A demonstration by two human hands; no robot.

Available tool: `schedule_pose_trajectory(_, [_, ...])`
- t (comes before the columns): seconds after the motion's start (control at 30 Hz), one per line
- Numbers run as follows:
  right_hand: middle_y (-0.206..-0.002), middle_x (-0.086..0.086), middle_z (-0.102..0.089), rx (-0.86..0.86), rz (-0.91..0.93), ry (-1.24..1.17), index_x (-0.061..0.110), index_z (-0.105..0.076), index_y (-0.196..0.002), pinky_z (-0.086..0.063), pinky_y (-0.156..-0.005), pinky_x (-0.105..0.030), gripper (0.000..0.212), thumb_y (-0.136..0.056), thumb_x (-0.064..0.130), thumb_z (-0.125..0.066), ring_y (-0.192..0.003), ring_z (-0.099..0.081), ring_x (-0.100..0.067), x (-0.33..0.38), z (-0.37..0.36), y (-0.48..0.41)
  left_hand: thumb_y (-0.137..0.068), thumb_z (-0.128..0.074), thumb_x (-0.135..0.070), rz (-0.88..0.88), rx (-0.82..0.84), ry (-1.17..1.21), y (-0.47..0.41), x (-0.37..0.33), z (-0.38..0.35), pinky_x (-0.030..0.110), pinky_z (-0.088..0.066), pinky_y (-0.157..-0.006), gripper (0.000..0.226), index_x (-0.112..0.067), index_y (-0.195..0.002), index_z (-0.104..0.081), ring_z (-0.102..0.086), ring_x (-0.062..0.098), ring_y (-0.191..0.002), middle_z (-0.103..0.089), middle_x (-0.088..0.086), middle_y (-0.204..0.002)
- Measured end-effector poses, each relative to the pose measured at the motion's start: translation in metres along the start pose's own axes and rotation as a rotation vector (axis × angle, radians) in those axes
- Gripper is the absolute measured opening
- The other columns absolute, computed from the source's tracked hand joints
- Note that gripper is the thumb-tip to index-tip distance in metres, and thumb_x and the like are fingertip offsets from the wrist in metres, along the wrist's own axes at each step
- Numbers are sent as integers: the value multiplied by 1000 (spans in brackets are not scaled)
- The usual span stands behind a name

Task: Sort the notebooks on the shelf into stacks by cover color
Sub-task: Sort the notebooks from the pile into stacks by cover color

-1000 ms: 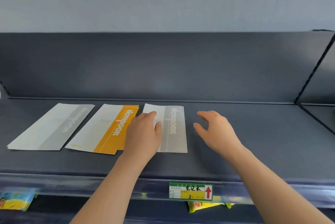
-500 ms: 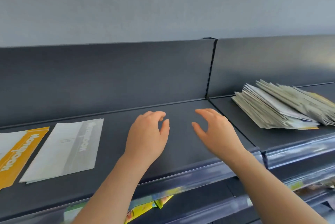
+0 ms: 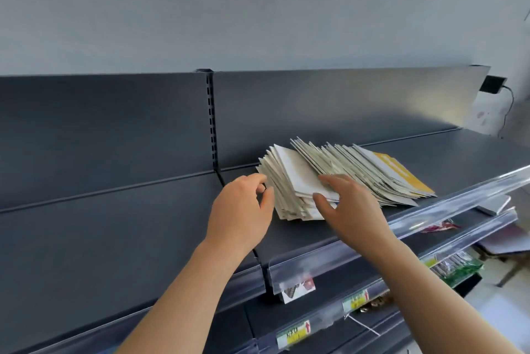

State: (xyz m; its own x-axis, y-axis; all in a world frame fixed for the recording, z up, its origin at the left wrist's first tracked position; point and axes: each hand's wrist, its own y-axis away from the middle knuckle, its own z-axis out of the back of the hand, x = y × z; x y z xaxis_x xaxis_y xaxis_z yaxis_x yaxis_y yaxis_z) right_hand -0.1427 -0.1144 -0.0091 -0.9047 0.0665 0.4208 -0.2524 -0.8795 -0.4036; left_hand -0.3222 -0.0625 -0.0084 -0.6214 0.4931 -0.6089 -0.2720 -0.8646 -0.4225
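Your right hand point(image 3: 352, 204) is lying spread on the top notebook point(image 3: 298, 176) of the pile point(image 3: 361, 167) on the shelf point(image 3: 473, 158), thumb at its edge, likely readying a lift; your left hand point(image 3: 241, 210) is hovering beside the pile, loosely curled, holding nothing, ready to steady it.

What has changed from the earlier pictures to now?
Both hands moved right, from the three laid-out notebooks to the unsorted notebook pile: the right hand now rests on top, the left hand at its left edge. Nothing is lifted yet; the pile stayed put.
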Motion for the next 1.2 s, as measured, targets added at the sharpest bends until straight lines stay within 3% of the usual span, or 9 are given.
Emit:
schedule_pose_trajectory(0.23, [-130,-1,-58,-65,-134,4,14,-58,-127,-40,-94,-26,38,-91,28,-55,-116,-54,-19,-65,23,-30,-93,-44,-25,-99,41,-4,-52,-44,-49,41,-50,-77,16,-18,-79,-48,-60,21,-88,-67,4,-87])
schedule_pose_trajectory(0.4, [-133,-2,-56,-88,-248,-5,15,-57,-129,-38,-95,-26,38,-94,28,-52,-120,-52,-19,-113,37,-49,-95,-45,-23,-176,75,66,-83,-82,-82,38,-51,-83,28,-14,-112,-65,-61,17,-95,-68,-1,-97])
schedule_pose_trajectory(0.6, [-133,0,-55,-37,-342,13,21,-57,-128,-42,-93,-32,36,-95,31,-49,-117,-53,-21,-188,46,-76,-96,-42,-23,-185,129,1,-111,-112,-135,37,-51,-83,31,-14,-118,-62,-60,20,-101,-67,2,-105])
schedule_pose_trajectory(0.77, [-136,-1,-52,104,-358,3,17,-55,-131,-41,-96,-34,38,-96,29,-47,-121,-50,-23,-264,41,-111,-94,-42,-21,-99,135,-65,-131,-133,-189,36,-50,-66,24,-7,-89,-61,-58,22,-71,-67,7,-87])
schedule_pose_trajectory(0.83, [-123,-3,-59,198,-368,2,13,-61,-119,-43,-88,-35,32,-96,29,-45,-113,-54,-26,-290,36,-122,-92,-41,-20,-52,146,-103,-140,-139,-212,33,-42,-58,23,-8,-75,-52,-52,22,-61,-63,7,-77])
schedule_pose_trajectory(0.9, [-85,-3,-59,273,-321,9,10,-58,-84,-41,-66,-32,25,-94,27,-43,-87,-57,-27,-310,30,-130,-92,-43,-20,5,173,-125,-147,-144,-233,33,-45,-60,22,-11,-73,-49,-58,23,-68,-67,7,-83])
schedule_pose_trajectory(1.0, [-65,7,-44,316,-184,-54,29,-43,-66,-34,-57,-25,29,-95,27,-44,-65,-45,-16,-324,27,-133,-93,-47,-27,109,191,-167,-155,-149,-256,35,-50,-67,21,-14,-76,-48,-62,24,-78,-67,5,-86])
schedule_pose_trajectory(1.1, [-84,24,-55,368,-40,-154,43,-57,-92,-38,-66,-15,17,-96,31,-46,-78,-53,-7,-327,29,-132,-91,-52,-36,215,156,-241,-163,-155,-267,29,-37,-52,31,-14,-70,-44,-51,19,-63,-53,-1,-67])
schedule_pose_trajectory(1.2, [-119,24,-56,394,-16,-209,35,-59,-122,-39,-75,-12,29,-96,31,-47,-92,-57,-5,-332,32,-133,-85,-62,-34,318,161,-268,-167,-160,-268,25,-30,-47,25,-17,-73,-48,-49,14,-59,-51,-5,-65])
